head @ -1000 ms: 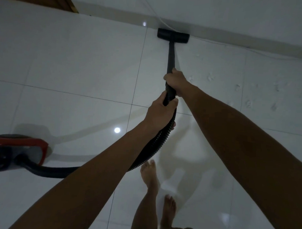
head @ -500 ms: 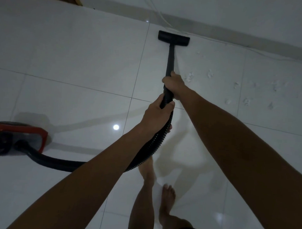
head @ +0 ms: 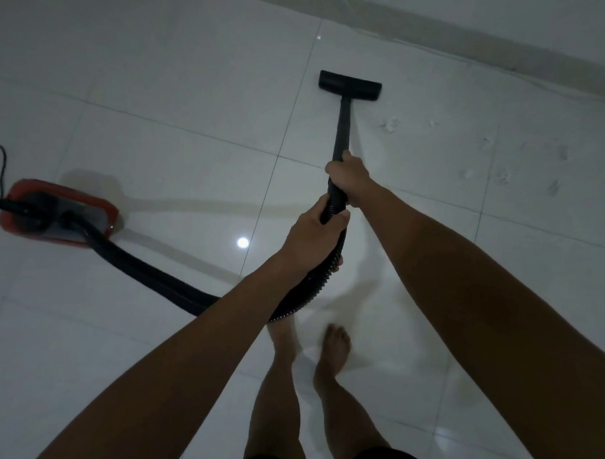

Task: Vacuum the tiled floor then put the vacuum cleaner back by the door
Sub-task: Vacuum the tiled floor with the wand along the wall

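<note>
Head view: black vacuum wand point(head: 342, 127) with flat floor nozzle point(head: 349, 85) on white tiles; right hand point(head: 349, 177) grasps it farther up, left hand point(head: 316, 236) clenches the ribbed hose point(head: 155, 275) nearer.

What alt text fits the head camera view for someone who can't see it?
Both hands, left hand and right hand, grip a black vacuum wand whose floor head rests on white tiles. A hose runs left to a red canister.

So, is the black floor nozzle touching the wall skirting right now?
No, the black floor nozzle sits on the white tiled floor with a clear strip of tile between it and the grey wall skirting.
</note>
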